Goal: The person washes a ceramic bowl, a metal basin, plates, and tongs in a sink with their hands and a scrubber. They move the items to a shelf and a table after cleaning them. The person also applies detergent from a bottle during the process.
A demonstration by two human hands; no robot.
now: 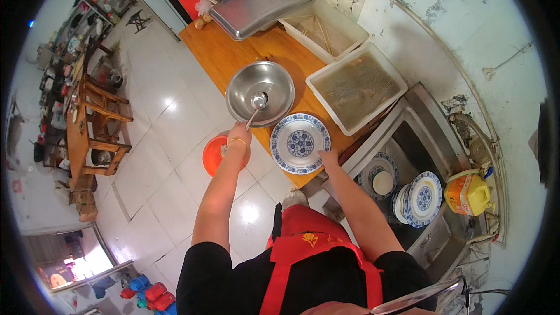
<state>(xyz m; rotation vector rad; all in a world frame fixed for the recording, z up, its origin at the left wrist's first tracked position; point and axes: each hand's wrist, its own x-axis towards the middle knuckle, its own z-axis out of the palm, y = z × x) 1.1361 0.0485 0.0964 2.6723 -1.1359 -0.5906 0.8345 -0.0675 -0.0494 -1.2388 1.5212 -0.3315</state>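
My left hand grips the handle of a metal ladle, whose bowl rests inside a stainless steel mixing bowl. That bowl stands near the edge of a wooden table. With my right hand I hold the rim of a blue-and-white patterned plate, thumb on top and the other fingers hidden beneath. The plate is at the table's near end, right beside the bowl. Its face looks bare, and I cannot tell whether it touches the tabletop.
A plastic tub and another tub holding chopsticks or sticks line the wall. Behind them lies a metal lid. To the right, a steel sink holds plates. An orange-red basin sits low on the left; a yellow jug stands past the sink.
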